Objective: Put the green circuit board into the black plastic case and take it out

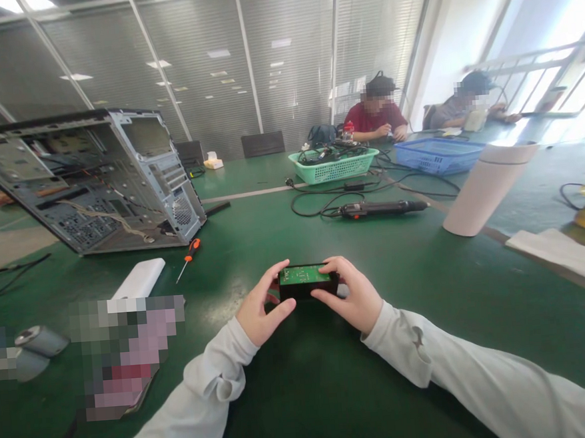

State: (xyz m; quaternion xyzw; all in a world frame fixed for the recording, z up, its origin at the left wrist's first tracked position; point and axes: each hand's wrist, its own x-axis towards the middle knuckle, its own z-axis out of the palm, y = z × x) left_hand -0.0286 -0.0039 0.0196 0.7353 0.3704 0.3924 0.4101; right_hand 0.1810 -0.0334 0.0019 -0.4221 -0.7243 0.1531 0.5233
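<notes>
Between my two hands sits a small black box (302, 290) with a green circuit board (304, 274) lying in its upper face. My left hand (265, 303) grips the box's left end, thumb against the near side and fingers behind. At the right end, my right hand (354, 292) holds it too, thumb on the near wall and index finger over the board's right edge. An orange-and-black screwdriver (191, 253) lies on the green table (283, 366) to the left, beyond my left hand.
At left stands an open computer case (120, 184), near a white power bank (139, 282) and a pixelated phone-like item (137, 363). Farther back are an electric screwdriver (376, 208), a green basket (336, 169) of cables, a blue basket (433, 156) and a pink tumbler (488, 192). Two people sit beyond.
</notes>
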